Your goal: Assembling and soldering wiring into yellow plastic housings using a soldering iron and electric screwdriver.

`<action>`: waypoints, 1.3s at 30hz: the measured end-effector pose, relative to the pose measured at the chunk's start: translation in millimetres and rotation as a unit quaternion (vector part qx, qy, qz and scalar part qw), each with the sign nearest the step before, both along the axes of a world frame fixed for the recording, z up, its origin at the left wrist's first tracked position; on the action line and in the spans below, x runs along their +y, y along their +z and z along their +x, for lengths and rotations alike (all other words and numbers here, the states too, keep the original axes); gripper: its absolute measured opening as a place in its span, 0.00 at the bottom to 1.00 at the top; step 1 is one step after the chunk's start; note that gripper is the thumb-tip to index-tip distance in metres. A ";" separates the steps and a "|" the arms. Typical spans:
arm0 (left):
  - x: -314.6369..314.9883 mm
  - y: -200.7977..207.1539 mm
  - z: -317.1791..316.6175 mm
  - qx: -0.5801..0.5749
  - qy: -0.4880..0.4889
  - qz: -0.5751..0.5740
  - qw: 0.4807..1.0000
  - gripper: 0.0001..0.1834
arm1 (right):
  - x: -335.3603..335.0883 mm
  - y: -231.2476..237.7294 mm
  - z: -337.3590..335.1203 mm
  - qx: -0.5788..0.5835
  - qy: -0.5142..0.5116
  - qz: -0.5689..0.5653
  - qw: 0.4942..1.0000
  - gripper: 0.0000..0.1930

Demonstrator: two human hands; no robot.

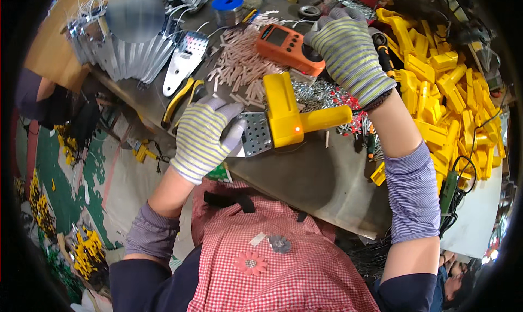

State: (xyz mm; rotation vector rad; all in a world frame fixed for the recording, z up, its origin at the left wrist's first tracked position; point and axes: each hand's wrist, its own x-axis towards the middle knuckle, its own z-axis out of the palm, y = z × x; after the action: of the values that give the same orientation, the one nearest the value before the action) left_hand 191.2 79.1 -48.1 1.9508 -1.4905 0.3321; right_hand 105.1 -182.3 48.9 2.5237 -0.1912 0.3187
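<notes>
My left hand (210,135), in a grey and yellow striped glove, grips a perforated metal plate (256,133) between thumb and fingers. The plate is joined to a yellow plastic tool body with a handle (284,113), on which a small orange-red light glows. My right hand (348,53), gloved alike, is up by the dial end of an orange multimeter (290,46). Its fingers are curled together; whatever they hold is hidden. Yellow-handled pliers (178,100) lie beside my left hand.
Yellow plastic housings (460,94) are heaped at right. Pinkish strips (239,61) and small metal parts (321,99) lie mid-table. Metal blades with wires (128,53), a white perforated plate (185,61) and a blue-topped solder spool (227,9) stand farther back. A black-and-orange tool (384,53) lies near my right wrist.
</notes>
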 end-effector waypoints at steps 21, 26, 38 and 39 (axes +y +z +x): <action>101.8 -53.9 -79.5 0.824 -0.012 -0.104 0.556 0.26 | 167.5 -59.7 -72.8 -0.037 0.169 0.599 0.782 0.08; 103.4 -59.8 -74.5 0.774 -0.015 -0.108 0.624 0.17 | 179.8 -70.4 -67.4 -0.042 0.157 0.578 0.800 0.09; 91.2 -42.4 -66.1 0.523 0.024 -0.085 0.848 0.12 | 188.7 -62.4 -49.3 0.029 0.156 0.400 0.903 0.07; 90.9 -41.3 -66.2 0.523 0.024 -0.086 0.847 0.12 | 189.6 -61.9 -48.0 0.035 0.150 0.389 0.908 0.08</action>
State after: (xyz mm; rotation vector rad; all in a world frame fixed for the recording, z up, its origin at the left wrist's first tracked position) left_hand 125.0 170.0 -89.4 1.5608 -0.6465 -0.5162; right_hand 57.0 7.4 -13.0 3.3642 0.1367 0.3103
